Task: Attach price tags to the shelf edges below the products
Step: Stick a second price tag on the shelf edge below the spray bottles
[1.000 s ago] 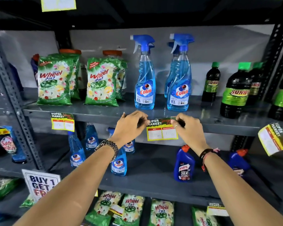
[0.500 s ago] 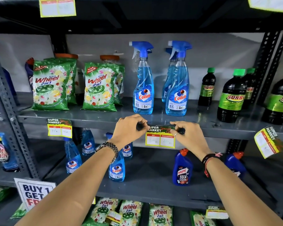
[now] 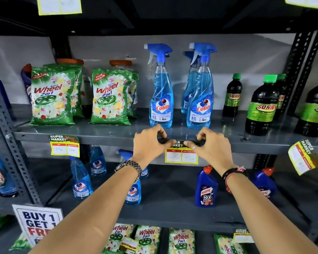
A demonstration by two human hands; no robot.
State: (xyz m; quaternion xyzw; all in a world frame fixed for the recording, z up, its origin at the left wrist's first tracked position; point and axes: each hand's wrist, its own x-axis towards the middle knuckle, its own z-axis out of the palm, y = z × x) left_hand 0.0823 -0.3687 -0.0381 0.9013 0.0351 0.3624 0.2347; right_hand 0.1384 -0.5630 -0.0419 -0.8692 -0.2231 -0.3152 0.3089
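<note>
At shelf edge (image 3: 117, 139), hands apparently pinching tag (image 3: 181, 156).

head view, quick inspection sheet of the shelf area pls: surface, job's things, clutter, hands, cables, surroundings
surface: grey metal shelf edge, carrying tags below the products.
job's things: yellow price tag under the Colin spray bottles, its top strip pinched against the edge; second tag already hanging under the Wheel packets; tilted tag at far right.
clutter: nothing seen.
grippers: left hand and right hand both pinch the top of the tag.
cables: nothing seen.
surroundings: Sunny bottles to the right, Harpic bottle on the shelf below, buy 1 get 1 sign at lower left.
</note>
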